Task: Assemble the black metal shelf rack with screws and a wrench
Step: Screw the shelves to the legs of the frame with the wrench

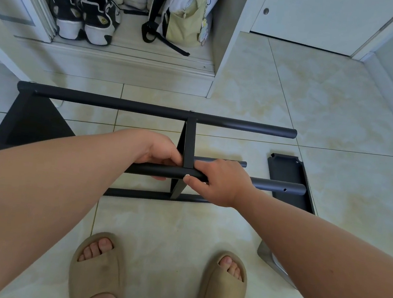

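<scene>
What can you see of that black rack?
The rack is matte black metal, lying on its side on the tiled floor. Long round tubes run left to right, joined by a panel at the left end and another midway. Their right ends are free, one with a small hole. The left hand and right hand grip the near tube at the middle joint.

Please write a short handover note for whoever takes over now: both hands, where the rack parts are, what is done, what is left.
Hands: left hand and right hand both grip the near black metal tube of the black metal shelf rack, lying sideways on the floor.
Done: black end panel and black middle panel sit between the tubes.
Left: fit the loose black shelf panel lying by the free tube ends; wrench not seen.
</scene>
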A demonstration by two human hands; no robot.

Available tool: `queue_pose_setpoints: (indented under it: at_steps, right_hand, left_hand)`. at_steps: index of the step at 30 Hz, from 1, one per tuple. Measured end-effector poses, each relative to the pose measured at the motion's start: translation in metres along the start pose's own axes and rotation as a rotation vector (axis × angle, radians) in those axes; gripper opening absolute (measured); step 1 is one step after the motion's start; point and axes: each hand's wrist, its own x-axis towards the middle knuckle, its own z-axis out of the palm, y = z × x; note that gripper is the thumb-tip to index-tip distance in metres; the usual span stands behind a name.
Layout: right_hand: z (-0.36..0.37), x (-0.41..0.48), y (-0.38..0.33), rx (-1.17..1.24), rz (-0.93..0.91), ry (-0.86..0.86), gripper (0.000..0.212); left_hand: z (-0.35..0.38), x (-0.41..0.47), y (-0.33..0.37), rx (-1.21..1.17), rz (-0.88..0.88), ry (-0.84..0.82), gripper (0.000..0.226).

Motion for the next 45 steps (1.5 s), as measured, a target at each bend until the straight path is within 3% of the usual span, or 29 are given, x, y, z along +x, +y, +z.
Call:
queue_pose_setpoints:
  at_steps: [18,22,29,34,45]
  right_hand:
    - [0.0007,0.0000,0.0005,-0.001,0.000,-0.001,0.043]
    - [-0.0006,-0.0007,0.0002,0.000,-0.002,-0.008,0.041]
    - [-0.0018,-0.0007,-0.0006,0.003,-0.001,-0.019,0.040]
    - [-0.0017,-0.0004,-0.0010,0.000,0.001,-0.022,0.043]
    - [-0.0005,-0.0003,-0.0006,-0.001,-0.003,-0.006,0.040]
  left_hand:
    - [-0.0023,-0.0041,-0.0001,-0.053,-0.028,-0.070,0.032]
    - [0.0005,-0.0019,0.0004,-0.031,-0.016,-0.008,0.030]
    - [-0.0029,-0.0038,-0.0006,-0.064,-0.029,-0.062,0.031]
    - [0.0007,-0.0008,0.0003,-0.016,-0.018,0.013,0.025]
    - [-0.0008,-0.0020,0.0003,-0.040,-0.023,-0.019,0.026]
